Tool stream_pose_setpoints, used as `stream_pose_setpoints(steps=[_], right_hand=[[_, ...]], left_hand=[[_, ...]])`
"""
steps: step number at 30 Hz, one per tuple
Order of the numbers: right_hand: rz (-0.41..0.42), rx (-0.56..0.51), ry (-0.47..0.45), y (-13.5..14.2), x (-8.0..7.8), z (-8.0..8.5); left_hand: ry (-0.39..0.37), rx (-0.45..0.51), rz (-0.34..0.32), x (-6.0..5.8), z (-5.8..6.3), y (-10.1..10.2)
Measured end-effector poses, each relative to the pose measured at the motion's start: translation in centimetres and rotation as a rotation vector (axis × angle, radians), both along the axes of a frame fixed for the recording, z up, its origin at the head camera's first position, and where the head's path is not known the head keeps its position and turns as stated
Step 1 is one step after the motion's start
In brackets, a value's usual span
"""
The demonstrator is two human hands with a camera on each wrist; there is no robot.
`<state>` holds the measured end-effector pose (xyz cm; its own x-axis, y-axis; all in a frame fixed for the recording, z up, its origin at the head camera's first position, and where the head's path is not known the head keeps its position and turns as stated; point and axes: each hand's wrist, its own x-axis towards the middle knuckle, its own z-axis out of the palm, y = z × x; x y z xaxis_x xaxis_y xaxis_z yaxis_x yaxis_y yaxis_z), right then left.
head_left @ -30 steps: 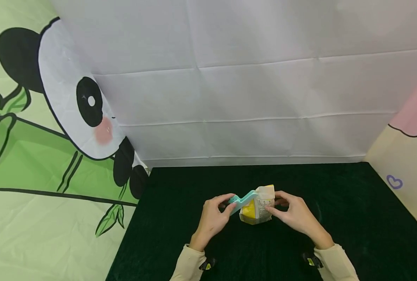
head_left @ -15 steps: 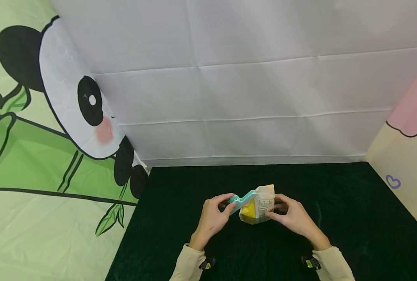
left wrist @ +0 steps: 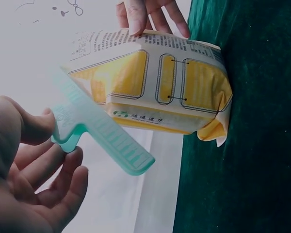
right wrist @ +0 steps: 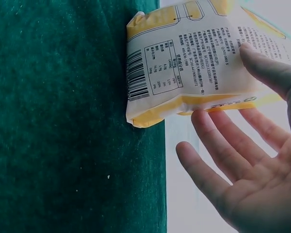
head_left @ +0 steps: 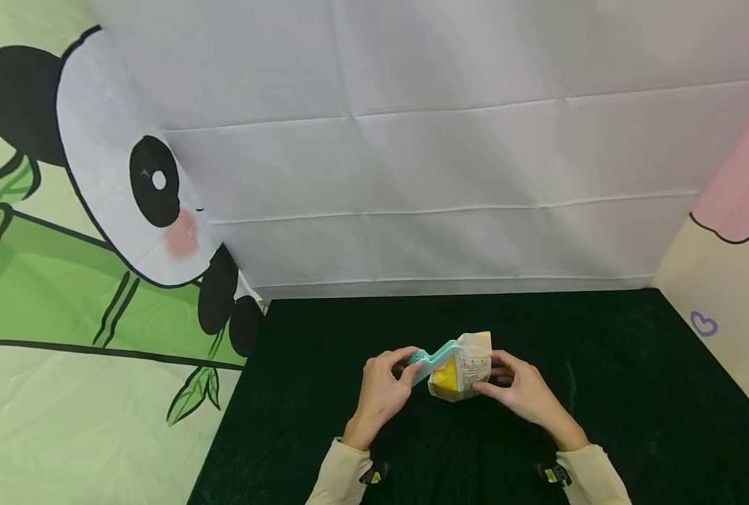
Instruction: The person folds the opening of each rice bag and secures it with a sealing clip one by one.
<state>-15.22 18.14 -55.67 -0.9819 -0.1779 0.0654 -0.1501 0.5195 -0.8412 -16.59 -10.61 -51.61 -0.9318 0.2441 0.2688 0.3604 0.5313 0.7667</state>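
My left hand (head_left: 382, 394) pinches a turquoise bag clip (head_left: 436, 359) between thumb and fingers. In the left wrist view the clip (left wrist: 109, 132) has a long ribbed bar, slanting across the near side of the bag's upper end. Whether it touches the bag is unclear. The yellow-and-white printed food bag (head_left: 474, 372) stands upright on the dark green cloth, its narrowed top up. My right hand (head_left: 527, 394) holds the bag from the right. In the right wrist view the thumb lies on the bag's printed face (right wrist: 203, 58), while fingertips touch its side.
A dark green cloth (head_left: 324, 337) covers the table. Behind it hangs a white creased sheet (head_left: 437, 245). A panda-printed curtain (head_left: 128, 175) stands on the left, and a cream-and-pink one (head_left: 728, 287) on the right.
My right thumb has slid slightly down and left along the bag. The clip and the bag have hardly moved. The head view has shifted a little.
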Motion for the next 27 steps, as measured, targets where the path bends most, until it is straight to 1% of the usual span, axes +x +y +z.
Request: stream_pose_setpoints(steps=[4, 12, 17, 27], right_hand=[[-0.001, -0.004, -0.003, 0.1, -0.3, -0.7], [-0.001, -0.019, -0.008, 0.6, -0.7, -1.8], [0.019, -0.022, -0.013, 1.3, -1.8, -2.1], [0.043, -0.019, -0.026, 2.6, -4.1, -2.2]], left_hand=[[0.037, -0.019, 0.030, 0.0, -0.6, 0.5], [0.093, -0.027, 0.051, -0.3, -1.5, 1.3], [0.119, -0.024, 0.065, -0.8, -1.7, 2.1], [0.136, -0.005, 0.108, -2.0, -1.6, 3.8]])
